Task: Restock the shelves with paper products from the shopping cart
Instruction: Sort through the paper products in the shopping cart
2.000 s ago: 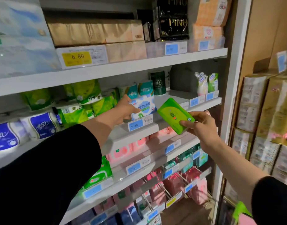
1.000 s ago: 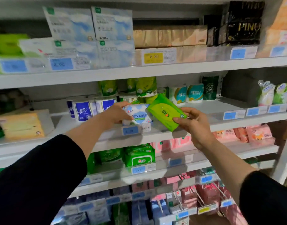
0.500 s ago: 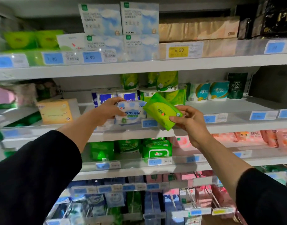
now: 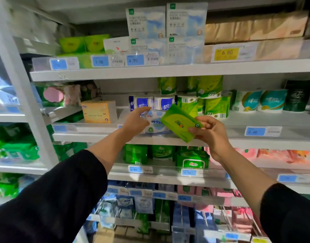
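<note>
Placing step. Your right grip [image 4: 210,134] pinches the flat green plastic tissue pack [image 4: 181,123]; left grip [image 4: 135,122] clasps the white-blue wipes pack [image 4: 156,125] beside it. Next, you need a free slot.

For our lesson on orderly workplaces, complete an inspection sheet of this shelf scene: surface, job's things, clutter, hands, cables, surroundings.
Surface: white shelf, stocked, price tags along its edge.
Job's things: green pack held tilted before the shelf; wipes pack at the shelf front.
Clutter: nothing seen.
Hands: left hand at the wipes pack, grip unclear; right hand pinches the green pack.
Cables: nothing seen.
Surroundings: toilet rolls behind; yellow box further left.
</note>
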`<state>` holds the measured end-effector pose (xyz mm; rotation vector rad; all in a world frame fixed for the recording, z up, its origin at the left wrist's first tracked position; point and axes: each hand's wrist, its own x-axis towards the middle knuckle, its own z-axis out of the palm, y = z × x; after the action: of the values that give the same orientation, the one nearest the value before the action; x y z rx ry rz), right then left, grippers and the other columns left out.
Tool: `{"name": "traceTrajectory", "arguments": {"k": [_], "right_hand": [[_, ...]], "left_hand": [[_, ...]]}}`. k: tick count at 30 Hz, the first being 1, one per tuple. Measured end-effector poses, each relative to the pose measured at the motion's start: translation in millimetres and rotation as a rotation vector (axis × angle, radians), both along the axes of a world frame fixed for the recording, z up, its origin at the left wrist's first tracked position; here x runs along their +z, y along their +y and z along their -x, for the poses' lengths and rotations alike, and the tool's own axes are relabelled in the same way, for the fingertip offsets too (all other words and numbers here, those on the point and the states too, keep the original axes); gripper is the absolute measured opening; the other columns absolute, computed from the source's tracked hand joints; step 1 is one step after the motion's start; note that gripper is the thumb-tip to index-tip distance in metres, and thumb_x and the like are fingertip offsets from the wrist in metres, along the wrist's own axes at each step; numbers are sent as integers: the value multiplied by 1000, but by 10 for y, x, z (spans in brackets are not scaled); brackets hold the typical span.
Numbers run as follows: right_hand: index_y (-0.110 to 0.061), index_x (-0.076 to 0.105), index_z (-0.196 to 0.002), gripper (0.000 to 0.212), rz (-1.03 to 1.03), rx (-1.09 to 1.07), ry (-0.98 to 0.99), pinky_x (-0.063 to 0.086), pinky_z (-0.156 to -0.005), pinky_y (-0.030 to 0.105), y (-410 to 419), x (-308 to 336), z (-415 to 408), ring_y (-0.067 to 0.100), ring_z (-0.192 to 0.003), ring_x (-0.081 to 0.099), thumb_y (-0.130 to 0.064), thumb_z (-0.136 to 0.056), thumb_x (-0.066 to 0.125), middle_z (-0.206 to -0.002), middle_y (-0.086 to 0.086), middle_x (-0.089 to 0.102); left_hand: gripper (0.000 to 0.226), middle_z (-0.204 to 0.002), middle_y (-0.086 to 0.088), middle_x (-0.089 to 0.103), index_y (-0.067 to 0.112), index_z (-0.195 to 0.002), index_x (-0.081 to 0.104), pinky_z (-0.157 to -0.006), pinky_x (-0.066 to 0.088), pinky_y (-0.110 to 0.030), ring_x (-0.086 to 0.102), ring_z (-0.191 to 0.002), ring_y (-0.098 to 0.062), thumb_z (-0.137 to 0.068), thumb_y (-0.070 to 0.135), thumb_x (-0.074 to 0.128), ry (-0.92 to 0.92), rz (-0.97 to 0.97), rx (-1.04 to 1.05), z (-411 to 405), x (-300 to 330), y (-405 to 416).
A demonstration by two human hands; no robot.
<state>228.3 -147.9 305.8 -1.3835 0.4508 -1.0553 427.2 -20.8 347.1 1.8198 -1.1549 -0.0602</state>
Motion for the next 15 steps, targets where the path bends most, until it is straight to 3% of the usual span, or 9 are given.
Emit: {"name": "traceTrajectory", "arguments": {"k": [1,3,6,8,10,13,15], "right_hand": [[-1,57,-112,44,-9,3,5,53,-87,54,21,-5,-6,43,-105,64,11,-73,74,-105,20,67],[-8,59,-105,37,-10,28,29,54,-86,52,104,-25,-12,39,-101,66,8,-75,74,-97,17,67],[-6,58,-107,33,-17,114,49,58,-62,28,255,-127,-55,22,-81,71,7,-79,71,-97,12,69],[-6,58,-106,31,-47,156,70,56,-58,24,356,-260,-113,19,-76,71,4,-80,71,-95,10,70],[-5,61,-103,26,-70,161,80,56,-61,27,452,-424,-164,21,-75,69,1,-80,71,-91,10,70],[-6,65,-95,16,-118,125,111,52,-78,45,542,-628,-232,30,-82,63,-5,-81,74,-95,21,68],[-8,63,-94,14,-177,97,126,53,-80,45,572,-675,-242,28,-83,63,-5,-83,72,-100,23,65]], "left_hand": [[48,-131,-4,52,15,-131,57,-66,45,-4,55,-87,-5,-88,-7,58,-31,90,33,18,-59,47],[31,-117,-2,62,10,-117,64,-87,48,-18,60,-101,-12,-89,-2,60,8,255,11,58,-197,155],[22,-102,-2,65,8,-114,61,-79,52,-25,63,-92,-15,-92,7,61,227,260,-102,206,-430,348],[27,-100,-5,63,9,-120,57,-71,54,-23,64,-85,-12,-93,12,60,379,170,-123,319,-578,461],[32,-101,-9,62,7,-123,53,-62,56,-21,64,-78,-11,-93,11,60,516,115,-125,409,-726,567],[52,-107,-11,56,5,-136,41,-62,58,-28,61,-81,-17,-90,11,64,671,46,-76,408,-919,660],[61,-116,-14,53,2,-141,35,-61,58,-29,62,-87,-22,-89,11,65,708,13,-84,365,-1009,658]]}}
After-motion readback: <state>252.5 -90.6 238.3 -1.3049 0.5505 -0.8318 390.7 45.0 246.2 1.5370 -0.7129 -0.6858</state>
